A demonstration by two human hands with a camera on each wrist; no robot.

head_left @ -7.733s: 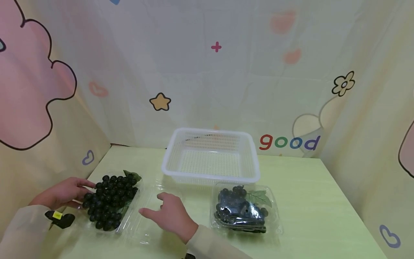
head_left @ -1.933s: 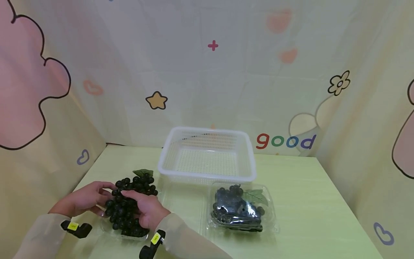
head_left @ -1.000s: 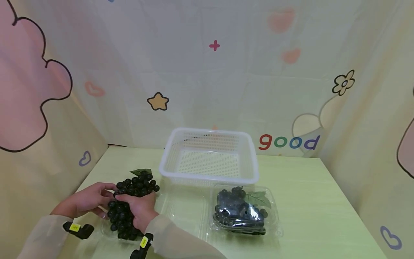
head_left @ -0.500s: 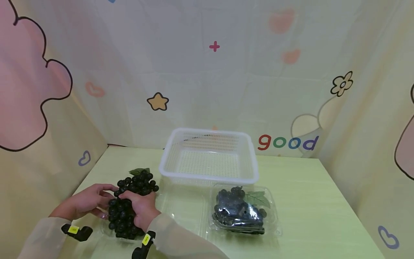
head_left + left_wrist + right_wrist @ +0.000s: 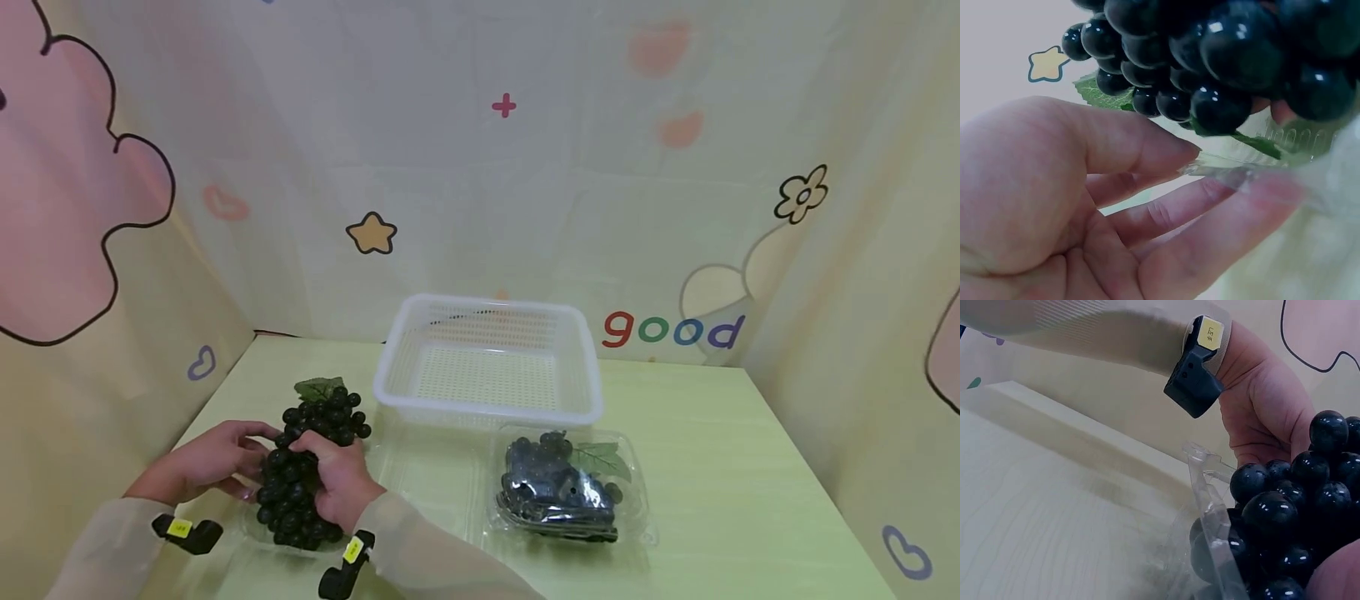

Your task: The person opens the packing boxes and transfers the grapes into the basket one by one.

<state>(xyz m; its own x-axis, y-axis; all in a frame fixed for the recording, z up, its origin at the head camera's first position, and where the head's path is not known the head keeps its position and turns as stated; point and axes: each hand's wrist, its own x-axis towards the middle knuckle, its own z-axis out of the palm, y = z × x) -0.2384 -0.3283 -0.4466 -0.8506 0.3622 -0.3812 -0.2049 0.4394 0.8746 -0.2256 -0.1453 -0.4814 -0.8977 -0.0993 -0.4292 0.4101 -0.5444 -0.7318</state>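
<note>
A bunch of dark grapes (image 5: pixel 288 492) with a green leaf (image 5: pixel 318 388) sits over a clear plastic clamshell box (image 5: pixel 1213 519) at the left of the table. My right hand (image 5: pixel 341 479) grips the bunch from its right side, thumb across the top; its other fingers are mostly hidden beneath. At the box's left side my left hand (image 5: pixel 217 462) pinches the thin clear rim (image 5: pixel 1210 169) between thumb and fingers, as the left wrist view shows. In that view the grapes hang above the rim. The see-through lid (image 5: pixel 427 475) lies opened out to the right.
Behind stands a white perforated plastic basket (image 5: pixel 487 414) with nothing visible inside. A second clear clamshell box (image 5: pixel 633 500), closed, holds more dark grapes (image 5: pixel 540 479) and a leaf, right of centre. A printed curtain (image 5: pixel 450 167) borders the table (image 5: pixel 727 467) at the back and sides.
My right hand has come from over the lid to grip the grapes. Box and left hand have shifted right. In the last half second the bunch's leafy end has risen slightly away from me.
</note>
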